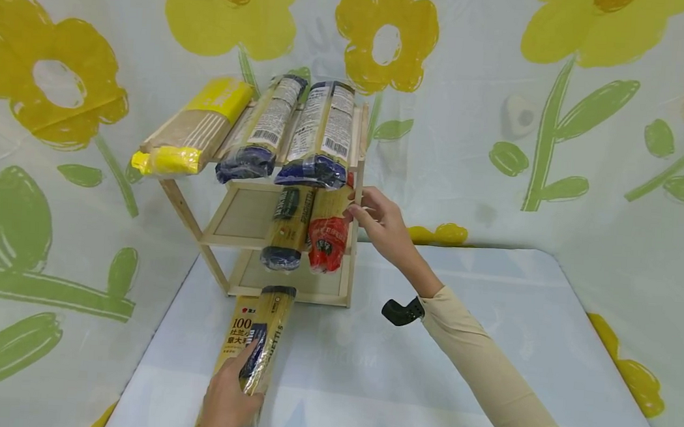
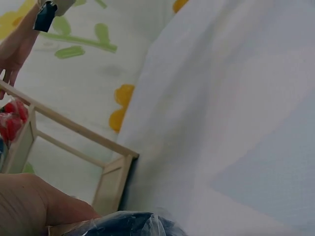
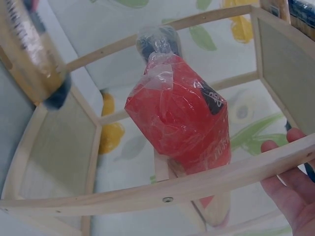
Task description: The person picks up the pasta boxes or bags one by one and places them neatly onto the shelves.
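Observation:
My left hand [image 1: 229, 396] grips a clear pack of spaghetti [image 1: 277, 314] with a dark blue label, its far end pointing at the shelf. Beneath it in the head view is a yellow pasta pack [image 1: 243, 315] marked 100. In the left wrist view, the thumb side of the hand lies by a dark blue pack end [image 2: 130, 223]. My right hand [image 1: 385, 226] holds the right post of the wooden shelf rack [image 3: 133, 192], fingertips showing past the wood. Close by on the middle shelf lie a red-ended pasta pack [image 1: 329, 235] and a blue-ended spaghetti pack [image 1: 287, 230].
On the top shelf lie a yellow-ended noodle pack [image 1: 207, 117] and two blue-ended pasta packs [image 1: 274, 121]. The rack stands on a pale-covered table [image 1: 426, 375], against a flower-patterned curtain [image 1: 459, 116]. A black band piece [image 1: 402, 312] sits at the right wrist.

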A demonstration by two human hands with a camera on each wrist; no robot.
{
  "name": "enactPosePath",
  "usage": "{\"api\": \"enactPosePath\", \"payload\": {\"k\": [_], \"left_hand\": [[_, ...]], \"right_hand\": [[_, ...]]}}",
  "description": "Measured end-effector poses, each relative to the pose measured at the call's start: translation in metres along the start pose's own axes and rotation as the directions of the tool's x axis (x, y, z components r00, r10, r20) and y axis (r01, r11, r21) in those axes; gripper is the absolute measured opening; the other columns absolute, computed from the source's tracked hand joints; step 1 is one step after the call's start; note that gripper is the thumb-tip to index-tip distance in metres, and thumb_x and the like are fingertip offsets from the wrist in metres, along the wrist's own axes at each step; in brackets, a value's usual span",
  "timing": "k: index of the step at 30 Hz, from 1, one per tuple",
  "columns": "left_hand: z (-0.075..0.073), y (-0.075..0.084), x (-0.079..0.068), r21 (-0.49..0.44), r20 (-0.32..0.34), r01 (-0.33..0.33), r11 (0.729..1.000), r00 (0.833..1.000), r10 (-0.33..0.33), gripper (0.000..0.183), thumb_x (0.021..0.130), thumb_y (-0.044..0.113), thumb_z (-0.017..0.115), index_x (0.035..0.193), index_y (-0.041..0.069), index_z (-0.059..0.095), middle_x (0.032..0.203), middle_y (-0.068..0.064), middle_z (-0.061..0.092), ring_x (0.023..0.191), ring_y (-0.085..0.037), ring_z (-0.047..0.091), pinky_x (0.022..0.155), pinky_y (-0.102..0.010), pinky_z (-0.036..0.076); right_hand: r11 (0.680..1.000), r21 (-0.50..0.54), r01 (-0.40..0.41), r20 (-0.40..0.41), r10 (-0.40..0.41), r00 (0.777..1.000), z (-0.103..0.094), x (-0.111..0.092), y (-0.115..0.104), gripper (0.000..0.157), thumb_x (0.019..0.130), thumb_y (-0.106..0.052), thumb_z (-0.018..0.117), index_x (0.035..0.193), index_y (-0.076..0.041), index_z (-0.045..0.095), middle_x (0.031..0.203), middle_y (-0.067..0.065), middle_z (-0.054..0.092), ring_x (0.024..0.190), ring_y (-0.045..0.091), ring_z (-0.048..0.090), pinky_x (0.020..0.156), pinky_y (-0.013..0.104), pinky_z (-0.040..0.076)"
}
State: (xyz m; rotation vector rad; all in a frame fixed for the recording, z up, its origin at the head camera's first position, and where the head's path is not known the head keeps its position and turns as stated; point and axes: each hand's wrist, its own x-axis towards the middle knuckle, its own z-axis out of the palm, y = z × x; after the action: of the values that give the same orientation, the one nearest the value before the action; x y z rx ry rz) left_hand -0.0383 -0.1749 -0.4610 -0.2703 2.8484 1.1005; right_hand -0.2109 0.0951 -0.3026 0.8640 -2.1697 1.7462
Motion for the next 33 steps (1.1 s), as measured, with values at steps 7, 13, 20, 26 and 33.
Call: {"api": "enactPosePath", "payload": {"k": [7, 13, 20, 26, 33], "left_hand": [[-0.030, 0.010, -0.007, 0.007, -0.014, 0.010, 1.000, 1.000, -0.010, 0.092, 0.057, -0.003, 0.079, 0.141, 0.013, 0.045, 0.118, -0.030, 0.054, 0.081, -0.030, 0.056, 0.055, -0.036, 0.046], [-0.053, 0.022, -0.012, 0.045, -0.009, 0.003, 0.999, 1.000, -0.003, 0.093, 0.059, -0.001, 0.079, 0.143, 0.014, 0.042, 0.115, -0.027, 0.056, 0.078, -0.029, 0.057, 0.054, -0.037, 0.048], [-0.078, 0.035, -0.017, 0.070, -0.017, 0.015, 0.997, 1.000, -0.014, 0.094, 0.062, 0.003, 0.081, 0.145, 0.015, 0.039, 0.116, -0.025, 0.054, 0.081, -0.029, 0.059, 0.059, -0.038, 0.052], [-0.100, 0.040, -0.017, 0.108, 0.012, 0.025, 0.994, 1.000, -0.026, 0.095, 0.063, 0.008, 0.082, 0.146, 0.018, 0.037, 0.124, -0.029, 0.050, 0.074, -0.025, 0.058, 0.056, -0.036, 0.048], [-0.126, 0.039, -0.016, 0.150, 0.087, 0.085, 0.985, 0.991, -0.099, 0.097, 0.068, 0.010, 0.080, 0.150, 0.021, 0.028, 0.140, -0.035, 0.030, 0.045, -0.017, 0.044, 0.042, -0.030, 0.037]], "right_hand": [[1.000, 0.009, 0.011, -0.002, -0.011, 1.000, 0.000, -0.001, 0.000, 0.015, 0.097, 0.000, 0.049, 0.110, 0.007, 0.053, 0.093, 0.027, 0.063, 0.083, 0.047, 0.059, 0.078, 0.055, 0.050], [1.000, -0.012, 0.006, -0.005, -0.006, 1.000, -0.003, -0.001, -0.001, 0.015, 0.097, -0.001, 0.049, 0.110, 0.007, 0.053, 0.093, 0.027, 0.063, 0.083, 0.044, 0.061, 0.078, 0.051, 0.051], [1.000, 0.009, 0.008, -0.004, -0.008, 1.000, -0.004, -0.001, -0.001, 0.018, 0.096, 0.001, 0.049, 0.112, 0.008, 0.052, 0.094, 0.029, 0.062, 0.084, 0.048, 0.059, 0.078, 0.058, 0.048], [1.000, 0.010, 0.004, -0.009, -0.004, 1.000, -0.002, -0.001, -0.001, 0.019, 0.096, 0.000, 0.050, 0.113, 0.007, 0.053, 0.093, 0.028, 0.062, 0.085, 0.047, 0.059, 0.079, 0.058, 0.048], [1.000, 0.004, -0.008, 0.004, 0.008, 1.000, -0.002, -0.001, -0.003, 0.021, 0.096, 0.000, 0.049, 0.116, 0.007, 0.052, 0.094, 0.027, 0.061, 0.086, 0.046, 0.059, 0.079, 0.057, 0.048]]}}
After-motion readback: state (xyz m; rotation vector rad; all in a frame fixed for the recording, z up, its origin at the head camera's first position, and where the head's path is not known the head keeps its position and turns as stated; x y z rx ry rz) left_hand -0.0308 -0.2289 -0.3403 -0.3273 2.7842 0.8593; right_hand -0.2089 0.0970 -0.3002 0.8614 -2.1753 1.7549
